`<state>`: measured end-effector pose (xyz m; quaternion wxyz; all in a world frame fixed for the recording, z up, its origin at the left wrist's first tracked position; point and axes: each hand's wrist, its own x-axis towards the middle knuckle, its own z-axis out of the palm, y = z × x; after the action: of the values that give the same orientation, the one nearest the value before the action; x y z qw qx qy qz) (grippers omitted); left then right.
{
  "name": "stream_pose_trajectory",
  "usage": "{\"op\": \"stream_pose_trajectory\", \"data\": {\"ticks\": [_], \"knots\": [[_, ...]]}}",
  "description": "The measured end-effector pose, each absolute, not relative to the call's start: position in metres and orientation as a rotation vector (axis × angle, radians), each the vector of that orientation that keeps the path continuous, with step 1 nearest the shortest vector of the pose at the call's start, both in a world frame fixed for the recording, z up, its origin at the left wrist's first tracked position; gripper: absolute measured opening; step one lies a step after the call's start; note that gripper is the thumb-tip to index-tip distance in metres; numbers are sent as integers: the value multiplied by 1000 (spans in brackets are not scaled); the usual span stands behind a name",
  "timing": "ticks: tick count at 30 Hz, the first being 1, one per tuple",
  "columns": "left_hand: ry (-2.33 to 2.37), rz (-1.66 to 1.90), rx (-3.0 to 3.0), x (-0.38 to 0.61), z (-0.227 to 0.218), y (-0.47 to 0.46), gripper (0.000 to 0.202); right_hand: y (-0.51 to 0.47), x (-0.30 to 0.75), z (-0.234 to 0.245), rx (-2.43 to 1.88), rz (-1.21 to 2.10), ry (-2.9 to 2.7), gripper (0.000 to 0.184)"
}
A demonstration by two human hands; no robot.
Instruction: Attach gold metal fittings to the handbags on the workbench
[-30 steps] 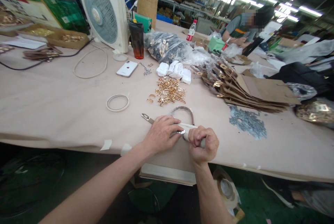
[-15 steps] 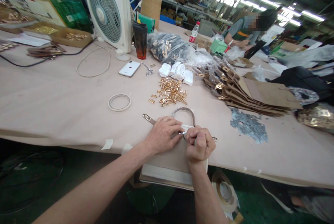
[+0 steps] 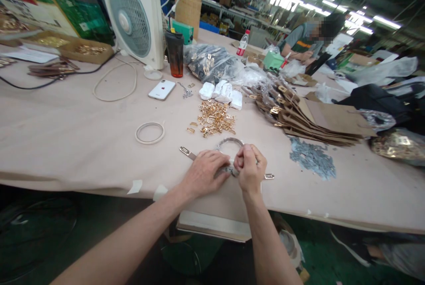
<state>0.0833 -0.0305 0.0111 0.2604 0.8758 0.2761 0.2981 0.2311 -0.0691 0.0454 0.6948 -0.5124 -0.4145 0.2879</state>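
Note:
In front of me at the table edge lies a brown bag piece (image 3: 229, 196). A curved handle (image 3: 229, 140) stands up from its far side, and straps with gold-coloured metal ends (image 3: 186, 151) stick out left and right. My left hand (image 3: 206, 172) presses on the piece from the left, fingers bent and thumb drawn in against its edge. Right beside its fingertips, my right hand (image 3: 251, 166) is closed in a fist at the handle's base. Whatever that fist grips is hidden by its fingers. Beyond the handle lies a pile of small gold-coloured metal fittings (image 3: 215, 119).
A tape roll (image 3: 149, 133) and a phone (image 3: 161, 90) lie to the left, near a tumbler (image 3: 174, 55) and a fan (image 3: 129, 19). At right are stacked brown bag panels (image 3: 332, 121) and grey metal plates (image 3: 312, 159). A co-worker (image 3: 305, 39) sits across the table.
My right fist has risen slightly and turned, its fingers now tilted toward the handle. My left hand stays on the bag piece. The whole view has shifted a little.

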Motion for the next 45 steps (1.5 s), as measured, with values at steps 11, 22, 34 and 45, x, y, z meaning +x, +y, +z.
{"op": "stream_pose_trajectory", "data": {"ticks": [11, 22, 34, 45], "knots": [[713, 868, 2386, 85, 4, -27, 18, -38, 247, 50, -1016, 894, -735, 37], [732, 855, 2400, 85, 7, -28, 14, -64, 234, 39, -1112, 749, -1148, 39], [729, 804, 2489, 82, 5, -28, 42, -66, 245, 53, -988, 862, -1119, 41], [721, 813, 2480, 83, 7, -30, 35, -67, 238, 55, -919, 786, -1148, 40]]}}
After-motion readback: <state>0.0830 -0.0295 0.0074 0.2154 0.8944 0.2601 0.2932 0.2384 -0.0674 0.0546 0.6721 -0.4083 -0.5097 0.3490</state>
